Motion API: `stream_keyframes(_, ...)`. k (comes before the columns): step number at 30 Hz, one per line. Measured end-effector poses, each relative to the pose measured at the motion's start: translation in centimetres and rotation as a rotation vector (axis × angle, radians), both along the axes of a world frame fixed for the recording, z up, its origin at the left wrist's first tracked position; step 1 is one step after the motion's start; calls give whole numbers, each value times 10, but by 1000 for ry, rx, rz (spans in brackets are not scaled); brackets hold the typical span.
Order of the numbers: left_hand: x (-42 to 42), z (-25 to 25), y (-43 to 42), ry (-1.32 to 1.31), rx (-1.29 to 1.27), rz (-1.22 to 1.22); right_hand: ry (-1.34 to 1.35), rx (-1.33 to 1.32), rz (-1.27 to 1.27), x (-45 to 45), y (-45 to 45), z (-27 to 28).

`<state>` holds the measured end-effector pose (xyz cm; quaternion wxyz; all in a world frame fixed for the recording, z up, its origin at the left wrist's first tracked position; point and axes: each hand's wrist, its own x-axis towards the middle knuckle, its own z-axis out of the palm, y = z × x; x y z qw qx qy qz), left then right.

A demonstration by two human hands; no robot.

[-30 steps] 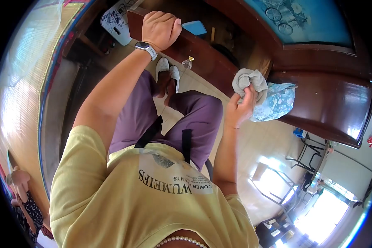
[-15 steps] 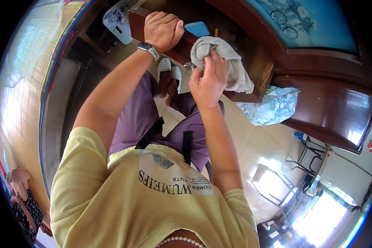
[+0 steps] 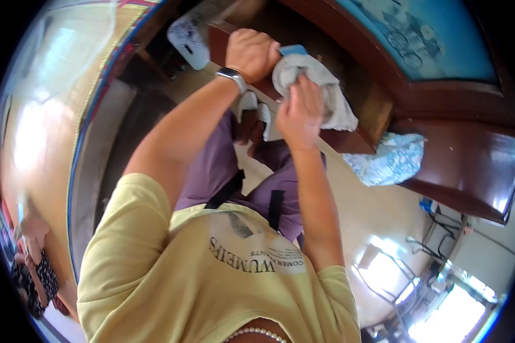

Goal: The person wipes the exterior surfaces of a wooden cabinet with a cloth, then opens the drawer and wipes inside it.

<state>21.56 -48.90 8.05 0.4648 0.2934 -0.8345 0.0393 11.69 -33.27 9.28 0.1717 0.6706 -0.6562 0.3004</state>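
Note:
My left hand (image 3: 252, 56), with a watch on its wrist, is closed over the top edge of the front panel of an open dark red drawer (image 3: 349, 139). My right hand (image 3: 301, 114) has a grey cloth (image 3: 332, 102) bunched at its fingers, against the drawer's front edge. The cloth drapes over that edge toward the drawer's right corner. A blue flat object (image 3: 292, 50) lies in the drawer behind the cloth, partly hidden. Motion blurs my right fingers.
A blue floral cloth or bag (image 3: 387, 160) hangs beside the drawer's right corner. A dark red cabinet (image 3: 458, 160) stands at the right. A white patterned stool (image 3: 190, 43) is beyond my left hand. A mat-covered bed (image 3: 51, 131) lies at the left, with a person (image 3: 37, 246) near its lower end.
My right hand has carried the grey cloth leftward from the drawer's right corner to the middle of its front edge. My left hand stays on the drawer; the whole view has shifted slightly.

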Motion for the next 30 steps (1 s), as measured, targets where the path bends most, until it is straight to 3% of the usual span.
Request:
stream_keyframes(4, -3, 1, -1, -55, 107, -36, 46, 26, -14, -3, 11, 9)
stream_keyframes(12, 2, 7, 6, 104, 41, -71, 39, -37, -45, -30, 41, 3)
stream_keyframes(19, 9, 22, -3, 24, 70, -43, 77, -118, -85, -72, 85, -10)
stream_keyframes(30, 7, 15, 10, 93, 63, -104, 6, -24, -233, -104, 138, -9)
